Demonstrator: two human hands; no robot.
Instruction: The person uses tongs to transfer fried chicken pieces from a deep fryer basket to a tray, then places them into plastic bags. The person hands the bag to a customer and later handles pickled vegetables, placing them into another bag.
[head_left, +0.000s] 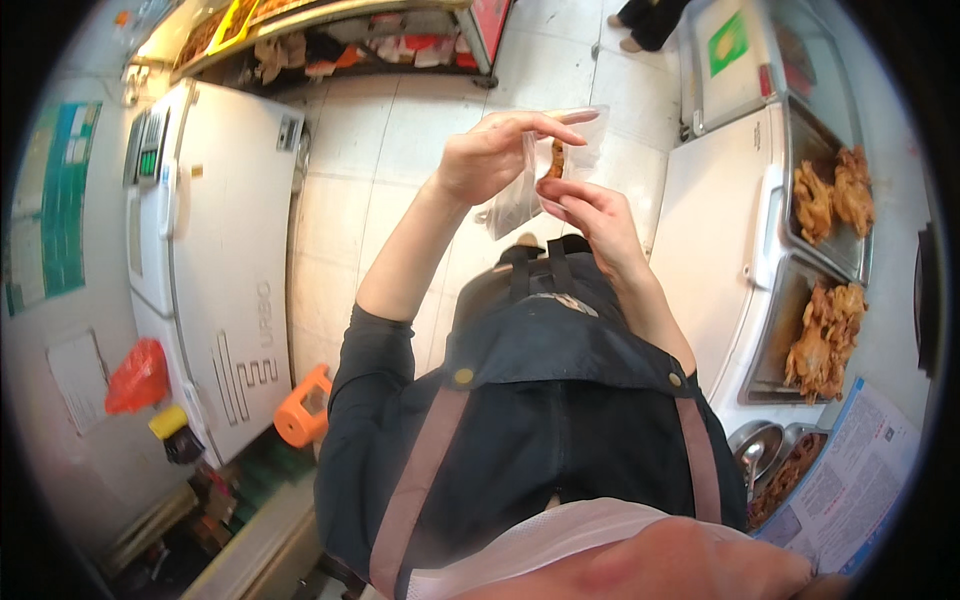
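Observation:
In front of my body, both hands are at a clear plastic bag (514, 208) with a brown piece of food (556, 160) in or against it. My left hand (491, 154) is at the bag's upper left side, its fingers stretched across the top of the bag. My right hand (596, 217) pinches the lower end of the brown piece or the bag's edge there; which of the two cannot be told. I wear a black apron (562, 345) over dark sleeves.
White chest freezers stand at the left (232, 247) and right (709, 217). Metal trays of cooked poultry (814, 337) lie on the right one. An orange plastic stool (300, 412) is at the lower left. A display cart (484, 45) stands ahead; another person's legs (652, 26) show at the top.

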